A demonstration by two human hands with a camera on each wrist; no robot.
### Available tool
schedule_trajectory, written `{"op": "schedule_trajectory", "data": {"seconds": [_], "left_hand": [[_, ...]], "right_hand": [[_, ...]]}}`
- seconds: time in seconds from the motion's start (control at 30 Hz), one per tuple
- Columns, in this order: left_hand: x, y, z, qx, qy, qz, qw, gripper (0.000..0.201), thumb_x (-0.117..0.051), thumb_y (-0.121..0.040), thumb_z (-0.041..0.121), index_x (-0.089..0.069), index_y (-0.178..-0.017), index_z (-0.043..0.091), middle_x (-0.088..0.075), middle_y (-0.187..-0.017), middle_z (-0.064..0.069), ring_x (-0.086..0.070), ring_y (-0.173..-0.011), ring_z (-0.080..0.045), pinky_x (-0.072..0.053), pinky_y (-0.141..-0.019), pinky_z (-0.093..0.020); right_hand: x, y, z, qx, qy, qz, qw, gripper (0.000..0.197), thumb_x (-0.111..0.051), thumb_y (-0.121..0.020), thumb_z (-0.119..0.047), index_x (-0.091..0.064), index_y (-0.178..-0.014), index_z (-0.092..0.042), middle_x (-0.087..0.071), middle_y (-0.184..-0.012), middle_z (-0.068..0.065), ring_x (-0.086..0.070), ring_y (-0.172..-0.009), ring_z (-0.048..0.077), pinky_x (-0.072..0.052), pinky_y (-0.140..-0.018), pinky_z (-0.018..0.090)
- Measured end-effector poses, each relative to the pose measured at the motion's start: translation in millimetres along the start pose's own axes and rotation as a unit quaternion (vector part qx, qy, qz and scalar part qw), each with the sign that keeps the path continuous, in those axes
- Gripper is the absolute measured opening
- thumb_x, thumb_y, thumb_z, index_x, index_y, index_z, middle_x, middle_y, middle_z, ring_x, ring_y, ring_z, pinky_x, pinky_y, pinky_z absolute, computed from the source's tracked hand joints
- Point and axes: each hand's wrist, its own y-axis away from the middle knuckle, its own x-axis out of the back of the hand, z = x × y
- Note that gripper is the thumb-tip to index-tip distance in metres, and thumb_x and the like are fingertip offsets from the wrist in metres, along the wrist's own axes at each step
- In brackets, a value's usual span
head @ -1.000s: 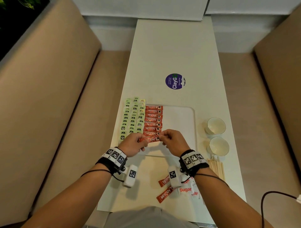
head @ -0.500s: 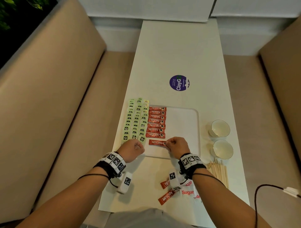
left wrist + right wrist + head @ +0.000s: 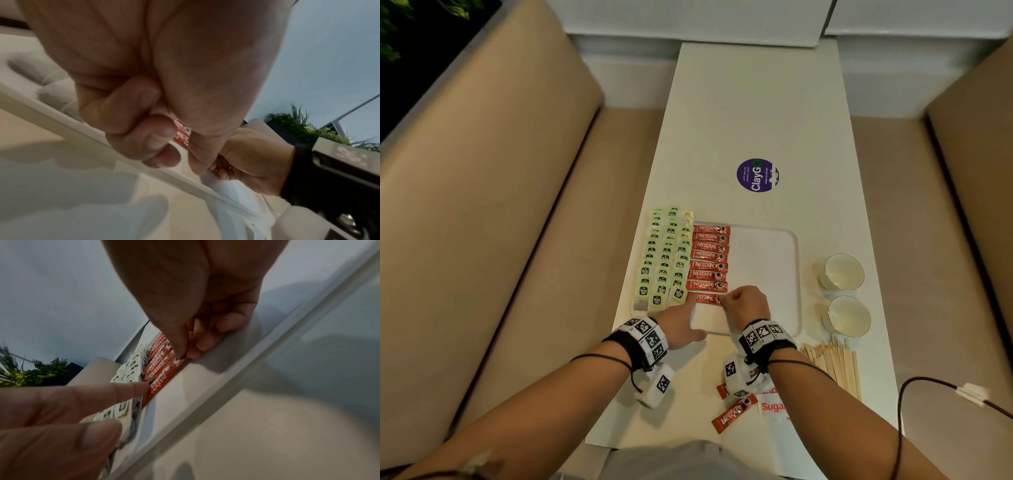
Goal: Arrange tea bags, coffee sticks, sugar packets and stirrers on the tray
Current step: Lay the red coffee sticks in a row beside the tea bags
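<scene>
The tea bags [image 3: 666, 260] already fill the left side of the white tray [image 3: 774, 260] in overlapping green rows, and beside them a column of red coffee sticks [image 3: 710, 257] runs from the far edge toward the near one, so by my reading two of the four kinds are largely placed. The nearest coffee stick [image 3: 705, 298] is being squared up at the bottom of that column: the right hand [image 3: 746, 305] pinches its right end between thumb and fingertip, while the left hand [image 3: 678, 325] presses one straight forefinger on its left end, the other fingers curled under and gripping nothing. The stick is a slim, flat, glossy red sachet with white lettering, lying level and parallel to its neighbours, just beside the one above. Still to do, as far as can be seen: two loose coffee sticks [image 3: 732, 413] lie on the counter [image 3: 756, 102] near the body, the sugar packets [image 3: 774, 407] sit partly hidden under the right wrist, and the wooden stirrers [image 3: 835, 363] rest in a fanned pile right of the tray, none of them on it yet.
</scene>
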Motion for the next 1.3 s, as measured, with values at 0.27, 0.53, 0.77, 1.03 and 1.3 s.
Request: {"op": "schedule_trajectory", "data": {"seconds": [0.27, 0.53, 0.77, 1.03, 1.3], "left_hand": [[-1.2, -5.7, 1.7, 0.012, -0.014, 0.008, 1.0, 0.101, -0.064, -0.095, 0.041, 0.011, -0.158, 0.019, -0.067, -0.12, -0.015, -0.065, -0.101, -0.03, -0.045, -0.076, -0.029], [-3.3, -13.3, -4.2, -0.003, -0.009, 0.025, 1.0, 0.096, -0.071, -0.088, 0.042, -0.006, -0.157, 0.023, -0.064, -0.129, -0.009, -0.064, -0.103, -0.026, -0.051, -0.087, -0.033], [-6.7, -10.0, -1.8, 0.0, -0.066, 0.023, 0.998, 0.079, -0.069, -0.082, 0.054, -0.036, -0.147, 0.023, -0.055, -0.14, -0.004, -0.058, -0.118, -0.023, -0.047, -0.096, -0.036], [-36.8, -4.4, 8.1, -0.065, -0.097, 0.005, 0.993, 0.03, -0.071, -0.086, 0.044, -0.065, -0.105, 0.021, -0.049, -0.082, 0.015, -0.055, -0.086, -0.013, -0.041, -0.074, -0.028], [-78.2, -8.6, 29.0, -0.082, -0.104, -0.016, 0.991, 0.024, -0.077, -0.079, 0.042, -0.067, -0.089, 0.022, -0.063, -0.085, 0.01, -0.063, -0.082, -0.016, -0.056, -0.078, -0.035]], "right_hand": [[-2.5, 0.5, -0.9, -0.008, 0.022, 0.012, 1.0, 0.032, -0.073, -0.087, -0.041, -0.07, -0.066, -0.018, -0.069, -0.065, -0.004, -0.064, -0.062, 0.018, -0.053, -0.06, 0.029], [-3.4, -0.6, -0.1, 0.0, 0.022, 0.021, 1.0, 0.033, -0.073, -0.087, -0.043, -0.069, -0.067, -0.017, -0.068, -0.066, 0.001, -0.063, -0.062, 0.019, -0.054, -0.063, 0.032], [14.4, 12.4, 11.3, 0.039, 0.008, 0.01, 0.999, 0.036, -0.064, -0.091, -0.055, -0.068, -0.079, -0.02, -0.07, -0.078, -0.005, -0.065, -0.076, 0.013, -0.056, -0.075, 0.034], [50.6, 59.8, 47.5, 0.13, 0.089, -0.082, 0.984, 0.013, -0.067, -0.094, -0.038, -0.07, -0.099, -0.027, -0.067, -0.086, -0.012, -0.064, -0.078, 0.007, -0.055, -0.072, 0.024], [53.0, 83.6, 91.9, 0.141, 0.165, -0.108, 0.97, 0.017, -0.067, -0.092, -0.041, -0.073, -0.105, -0.032, -0.064, -0.091, -0.018, -0.061, -0.084, 0.0, -0.046, -0.073, 0.017]]}}
